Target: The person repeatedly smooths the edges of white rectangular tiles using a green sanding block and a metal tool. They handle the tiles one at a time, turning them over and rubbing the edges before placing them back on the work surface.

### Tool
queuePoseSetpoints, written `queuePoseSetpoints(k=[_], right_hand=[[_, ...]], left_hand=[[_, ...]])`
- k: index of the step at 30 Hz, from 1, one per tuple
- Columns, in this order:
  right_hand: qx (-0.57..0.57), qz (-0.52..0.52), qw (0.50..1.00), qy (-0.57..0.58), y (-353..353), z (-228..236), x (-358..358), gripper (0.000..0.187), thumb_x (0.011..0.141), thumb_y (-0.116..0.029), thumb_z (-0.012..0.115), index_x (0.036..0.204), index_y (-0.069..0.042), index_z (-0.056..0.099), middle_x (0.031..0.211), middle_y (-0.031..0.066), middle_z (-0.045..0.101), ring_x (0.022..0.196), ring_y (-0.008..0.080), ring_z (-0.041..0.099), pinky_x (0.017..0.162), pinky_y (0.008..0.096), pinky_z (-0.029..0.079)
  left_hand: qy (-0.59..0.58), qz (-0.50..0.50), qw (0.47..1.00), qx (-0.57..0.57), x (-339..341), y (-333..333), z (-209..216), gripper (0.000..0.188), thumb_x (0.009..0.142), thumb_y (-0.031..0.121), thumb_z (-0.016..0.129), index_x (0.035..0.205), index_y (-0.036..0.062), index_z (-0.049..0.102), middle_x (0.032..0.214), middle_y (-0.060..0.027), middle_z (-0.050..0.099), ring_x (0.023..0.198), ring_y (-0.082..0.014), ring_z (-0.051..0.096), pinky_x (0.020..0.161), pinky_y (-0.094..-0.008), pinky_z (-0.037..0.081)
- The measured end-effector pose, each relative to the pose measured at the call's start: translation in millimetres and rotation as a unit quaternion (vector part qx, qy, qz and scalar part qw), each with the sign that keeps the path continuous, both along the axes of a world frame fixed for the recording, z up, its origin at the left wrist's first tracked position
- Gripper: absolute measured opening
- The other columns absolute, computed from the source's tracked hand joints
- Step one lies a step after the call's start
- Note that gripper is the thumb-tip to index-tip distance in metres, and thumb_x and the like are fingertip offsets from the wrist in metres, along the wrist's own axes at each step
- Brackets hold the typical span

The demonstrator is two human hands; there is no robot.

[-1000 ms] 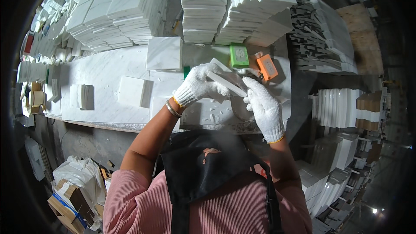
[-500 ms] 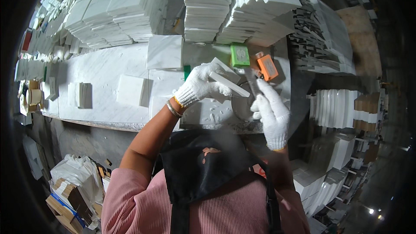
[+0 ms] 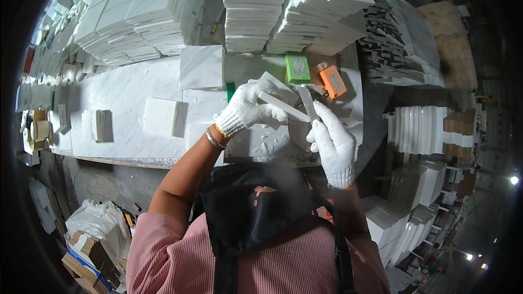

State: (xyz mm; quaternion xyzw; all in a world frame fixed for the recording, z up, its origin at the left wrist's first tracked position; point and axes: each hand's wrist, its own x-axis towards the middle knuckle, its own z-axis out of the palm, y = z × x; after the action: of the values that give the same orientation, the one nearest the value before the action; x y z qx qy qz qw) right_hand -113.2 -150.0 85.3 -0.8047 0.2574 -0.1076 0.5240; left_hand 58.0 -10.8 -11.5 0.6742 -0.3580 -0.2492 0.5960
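Note:
My left hand (image 3: 245, 110), in a white knit glove, is closed on a white marble tile (image 3: 282, 106) held tilted, its long edge up. Just beyond that edge lies another white slab face (image 3: 278, 86); whether it is a separate piece I cannot tell. In my gloved right hand (image 3: 334, 147) is a flat, narrow grey blade-like tool (image 3: 307, 102), gripped at its near end. Its blade meets or passes close to the right end of the tile. Part of a round rim (image 3: 299, 136) shows below the tile, mostly covered.
Behind the hands are a green box (image 3: 297, 67) and an orange box (image 3: 333, 81). Tall stacks of marble tiles (image 3: 256, 13) line the far side. Flat tiles (image 3: 161, 116) and a small upright bundle (image 3: 94, 125) lie left on the marble-topped bench (image 3: 126, 147). White chips are scattered about.
The tool's blade has swung from a blurred, darker slant to an upright slant against the tile's right end. My right hand has shifted slightly left; the left keeps its hold.

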Motion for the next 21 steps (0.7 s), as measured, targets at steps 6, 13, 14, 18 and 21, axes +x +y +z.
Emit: queuePoseSetpoints(k=[6, 13, 14, 18, 21], right_hand=[[-0.050, 0.016, 0.998, -0.034, 11.7, -10.4, 10.7, 0.036, 0.097, -0.004, 0.058, 0.133, -0.006, 0.060, 0.074, 0.0050, 0.062, 0.060, 0.0075, 0.056, 0.057, 0.0246, 0.049], [-0.077, 0.010, 0.997, -0.030, 11.7, -7.8, 9.4, 0.036, 0.097, -0.006, 0.059, 0.133, -0.006, 0.059, 0.074, 0.0048, 0.063, 0.058, 0.0091, 0.056, 0.057, 0.0254, 0.049], [-0.044, -0.002, 0.999, -0.001, 13.5, -2.6, 7.9, 0.036, 0.097, -0.006, 0.058, 0.133, -0.006, 0.059, 0.075, 0.0048, 0.063, 0.058, 0.0090, 0.057, 0.057, 0.0251, 0.049], [-0.008, -0.024, 0.999, 0.026, 13.8, 1.8, -1.7, 0.039, 0.097, -0.004, 0.057, 0.136, -0.006, 0.059, 0.086, 0.0040, 0.064, 0.064, 0.0042, 0.054, 0.053, 0.0205, 0.046], [-0.054, -0.014, 0.997, -0.051, 23.2, -10.1, 6.8, 0.039, 0.097, -0.003, 0.055, 0.135, -0.006, 0.059, 0.091, 0.0032, 0.064, 0.065, 0.0043, 0.053, 0.054, 0.0209, 0.046]], left_hand=[[0.012, 0.000, 1.000, 0.027, -0.8, 0.1, 9.1, 0.041, 0.068, 0.031, 0.087, 0.093, 0.0032, 0.070, 0.092, -0.0068, 0.068, 0.083, -0.0193, 0.066, 0.076, -0.0336, 0.053], [0.080, -0.019, 0.997, -0.012, -1.4, 2.2, 10.7, 0.041, 0.068, 0.031, 0.087, 0.094, 0.0033, 0.071, 0.091, -0.0072, 0.067, 0.083, -0.0192, 0.066, 0.076, -0.0339, 0.053], [0.090, -0.017, 0.996, -0.012, -1.9, 2.5, 11.5, 0.041, 0.069, 0.031, 0.087, 0.094, 0.0033, 0.071, 0.091, -0.0071, 0.067, 0.084, -0.0190, 0.066, 0.076, -0.0339, 0.053], [0.014, -0.016, 1.000, -0.018, -0.2, 3.5, 5.7, 0.040, 0.070, 0.030, 0.087, 0.096, 0.0035, 0.070, 0.092, -0.0064, 0.069, 0.084, -0.0165, 0.067, 0.075, -0.0328, 0.054], [0.108, -0.036, 0.993, -0.038, -1.8, 0.9, 3.1, 0.041, 0.070, 0.028, 0.087, 0.098, 0.0031, 0.069, 0.092, -0.0054, 0.070, 0.084, -0.0138, 0.068, 0.074, -0.0315, 0.054]])
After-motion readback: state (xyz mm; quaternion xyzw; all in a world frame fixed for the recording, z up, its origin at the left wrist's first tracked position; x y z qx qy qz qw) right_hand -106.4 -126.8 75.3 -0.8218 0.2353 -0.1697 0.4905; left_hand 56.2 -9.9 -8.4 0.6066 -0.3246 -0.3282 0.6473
